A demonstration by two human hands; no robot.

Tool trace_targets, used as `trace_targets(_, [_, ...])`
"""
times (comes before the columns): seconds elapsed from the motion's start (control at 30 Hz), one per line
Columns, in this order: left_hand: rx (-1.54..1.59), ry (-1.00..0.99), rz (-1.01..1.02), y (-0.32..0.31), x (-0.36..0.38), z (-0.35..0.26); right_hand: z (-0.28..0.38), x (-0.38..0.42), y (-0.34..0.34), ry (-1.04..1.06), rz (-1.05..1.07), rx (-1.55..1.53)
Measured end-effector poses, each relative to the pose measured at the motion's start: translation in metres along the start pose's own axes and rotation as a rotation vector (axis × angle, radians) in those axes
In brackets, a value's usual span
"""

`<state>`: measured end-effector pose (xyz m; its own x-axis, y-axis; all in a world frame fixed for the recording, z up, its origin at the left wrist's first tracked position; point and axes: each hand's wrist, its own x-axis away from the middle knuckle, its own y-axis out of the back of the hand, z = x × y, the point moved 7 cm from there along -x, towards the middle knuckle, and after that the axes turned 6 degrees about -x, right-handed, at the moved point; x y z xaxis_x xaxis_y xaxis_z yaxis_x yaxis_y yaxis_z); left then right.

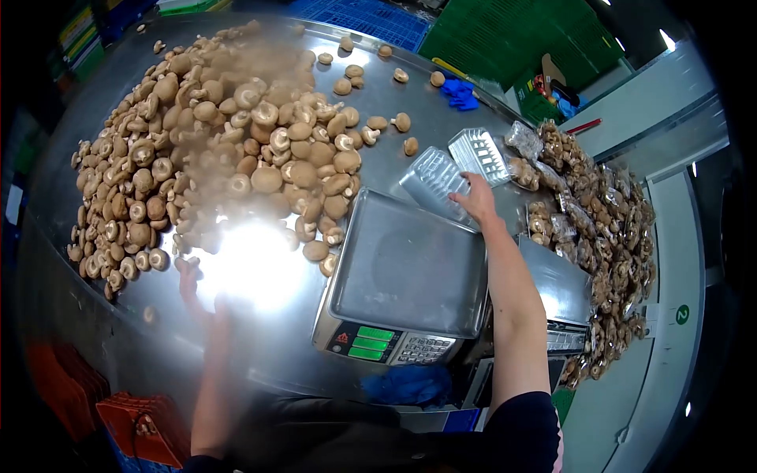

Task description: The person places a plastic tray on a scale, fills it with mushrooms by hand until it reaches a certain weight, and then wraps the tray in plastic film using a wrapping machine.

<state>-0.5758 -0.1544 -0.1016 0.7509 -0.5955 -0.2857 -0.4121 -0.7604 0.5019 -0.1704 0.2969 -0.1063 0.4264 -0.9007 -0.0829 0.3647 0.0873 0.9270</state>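
Brown-capped mushrooms [142,181] spread in a heap over the left of a steel table [426,114]. At the heap's near edge, my left hand [190,285] hangs in glare, fingers loosely curled; the blur is too strong to tell whether it grasps anything. Centre, a digital weighing scale [406,268], green displays lit, shows a bare pan between my arms. Just beyond its far right corner lie two clear plastic trays: the left tray [434,180] ahead and to the left of my right hand [467,191], its long axis slanting from far left to near right; the right tray [479,156] straight ahead, its long axis steeper. My right hand is clearly the nearer, thumb and fingers parted against the trays; I cannot tell whether they pinch an edge. Far right, bagged mushrooms [611,260] are piled high.
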Motion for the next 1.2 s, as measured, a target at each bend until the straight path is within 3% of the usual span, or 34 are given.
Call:
trace_targets(0.03, [-0.03,-0.025,0.021,0.003,0.003,-0.003,0.014,0.003,0.009,0.028,-0.023,0.064])
trace_targets(0.13, [-0.112,0.04,0.027,0.009,0.021,0.031,0.001,-0.001,-0.01,-0.146,0.224,-0.062])
trace_targets(0.17, [-0.136,0.089,0.043,0.009,0.027,0.036,0.008,-0.001,-0.007,-0.034,0.131,-0.025])
trace_targets(0.27, [-0.061,0.212,0.069,-0.003,0.021,0.01,0.015,-0.017,-0.024,-0.027,0.117,0.058])
trace_targets(0.4, [0.063,0.158,0.161,-0.022,0.021,0.02,0.025,-0.027,-0.025,-0.006,0.125,-0.02])
trace_targets(0.47, [0.117,0.347,0.187,-0.031,0.014,-0.011,0.023,-0.027,-0.024,0.013,0.184,0.025])
trace_targets(0.5, [0.067,0.131,0.189,-0.031,0.0,-0.022,0.026,-0.026,-0.022,0.072,0.206,0.054])
trace_targets(0.6, [0.052,0.386,0.314,-0.042,0.007,-0.035,0.025,-0.019,-0.015,0.008,0.18,-0.002])
trace_targets(0.63, [-0.242,-0.051,0.29,-0.046,0.007,-0.033,0.025,-0.018,-0.015,-0.007,0.162,0.018])
trace_targets(0.73, [-0.051,0.247,0.311,-0.046,0.008,-0.033,0.029,-0.019,-0.015,-0.054,0.12,0.085])
trace_targets(0.77, [-0.162,0.003,0.279,-0.047,0.011,-0.031,0.033,-0.019,-0.015,-0.067,0.121,0.115])
trace_targets(0.8, [0.057,0.467,0.31,-0.045,0.007,-0.055,0.033,-0.017,-0.017,-0.083,0.131,0.144])
trace_targets(0.87, [0.127,0.632,0.311,-0.047,0.011,-0.06,0.031,-0.015,-0.02,-0.063,0.096,0.129])
trace_targets(0.93, [0.129,0.537,0.379,-0.052,0.013,-0.057,0.034,-0.014,-0.018,-0.108,0.113,0.134])
trace_targets(1.1, [0.121,0.382,0.421,-0.057,0.02,-0.039,0.025,-0.014,-0.022,0.007,0.025,0.09])
trace_targets(1.2, [0.116,0.477,0.439,-0.055,0.025,-0.042,0.016,-0.024,-0.027,-0.034,0.137,0.036])
